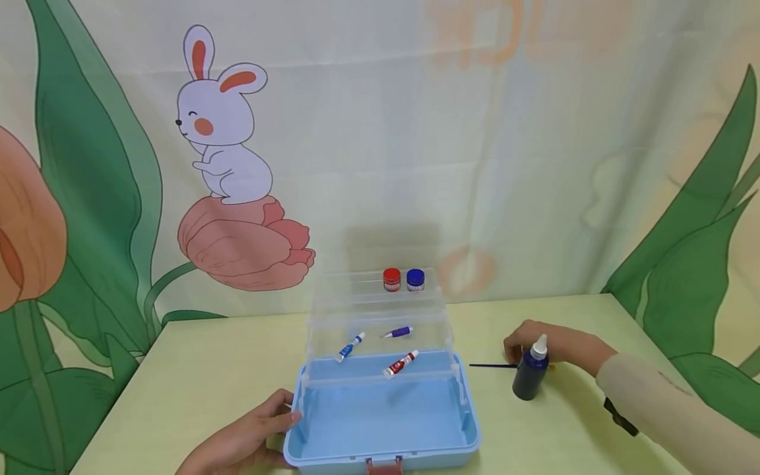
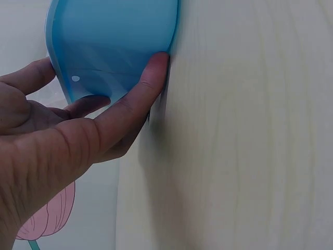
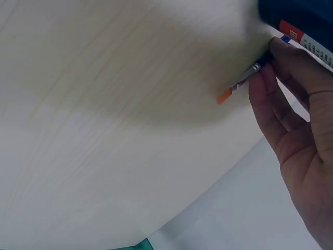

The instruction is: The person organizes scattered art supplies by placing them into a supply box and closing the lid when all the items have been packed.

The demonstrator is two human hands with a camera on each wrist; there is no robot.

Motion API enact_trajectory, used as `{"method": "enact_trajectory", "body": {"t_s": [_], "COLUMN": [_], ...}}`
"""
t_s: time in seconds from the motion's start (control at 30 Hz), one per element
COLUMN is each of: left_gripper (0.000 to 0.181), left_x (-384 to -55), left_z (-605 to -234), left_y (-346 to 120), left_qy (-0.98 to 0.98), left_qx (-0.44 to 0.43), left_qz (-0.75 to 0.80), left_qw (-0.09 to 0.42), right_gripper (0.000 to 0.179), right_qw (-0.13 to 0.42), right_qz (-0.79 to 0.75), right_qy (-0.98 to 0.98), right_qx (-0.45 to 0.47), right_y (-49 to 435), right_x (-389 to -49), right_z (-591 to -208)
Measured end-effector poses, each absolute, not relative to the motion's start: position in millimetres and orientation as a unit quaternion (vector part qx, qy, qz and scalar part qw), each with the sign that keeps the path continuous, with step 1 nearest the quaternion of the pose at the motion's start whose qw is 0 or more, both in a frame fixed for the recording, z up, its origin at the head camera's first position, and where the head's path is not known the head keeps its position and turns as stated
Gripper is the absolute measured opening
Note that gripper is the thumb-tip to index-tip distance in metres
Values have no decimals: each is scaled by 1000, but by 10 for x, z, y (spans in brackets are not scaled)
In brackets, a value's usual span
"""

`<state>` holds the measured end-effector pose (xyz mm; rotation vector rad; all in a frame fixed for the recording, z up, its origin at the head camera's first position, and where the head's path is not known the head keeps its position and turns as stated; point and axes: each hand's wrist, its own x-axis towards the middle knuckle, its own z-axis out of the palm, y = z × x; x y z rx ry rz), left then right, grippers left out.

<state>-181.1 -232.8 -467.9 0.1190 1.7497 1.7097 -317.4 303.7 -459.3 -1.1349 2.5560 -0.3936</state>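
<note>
My left hand point(image 1: 252, 432) grips the left side of a light blue plastic box point(image 1: 469, 422), which stands with its clear lid point(image 1: 323, 297) raised. In the left wrist view, the fingers spread around the box's wall point(image 2: 114, 31). My right hand point(image 1: 555, 346) pinches a thin dark blue paintbrush point(image 1: 493, 365) just behind a dark paint bottle point(image 1: 528, 379) with a white nozzle. The brush's orange bristles point(image 3: 225, 96) and metal ferrule show in the right wrist view, close to the table. The bottle partly hides this hand in the head view.
Through the clear lid appear a blue paint tube point(image 1: 349, 347), a red paint tube point(image 1: 401, 363), a purple pen-like item point(image 1: 398, 332), a red-capped jar point(image 1: 392, 279) and a blue-capped jar point(image 1: 415, 280). A printed cloth point(image 1: 368, 165) hangs behind the table point(image 1: 237, 356).
</note>
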Motion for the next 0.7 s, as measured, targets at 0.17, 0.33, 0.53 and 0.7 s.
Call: {"method": "enact_trajectory", "body": {"t_s": [0.17, 0.33, 0.53, 0.7], "left_gripper": [50, 49, 50, 50], "left_x": [-1805, -1814, -1812, -1820], "left_z": [-4672, -4691, -4697, -4678], "left_y": [-2340, -2324, -2327, -2335], "left_qy": [669, 670, 667, 667], "left_qx": [50, 52, 50, 47], "left_qz": [660, 659, 661, 661], "left_qw": [337, 339, 340, 340], "right_gripper": [19, 19, 24, 23], "right_qw": [143, 125, 107, 101], "right_qz": [-122, -104, -94, -83], "right_qy": [896, 896, 902, 911], "right_qx": [-402, -412, -407, -391], "right_y": [3028, 3057, 3081, 3085], "right_x": [-3193, -3213, -3210, -3233], "right_z": [-4620, -4659, -4572, -4406]}}
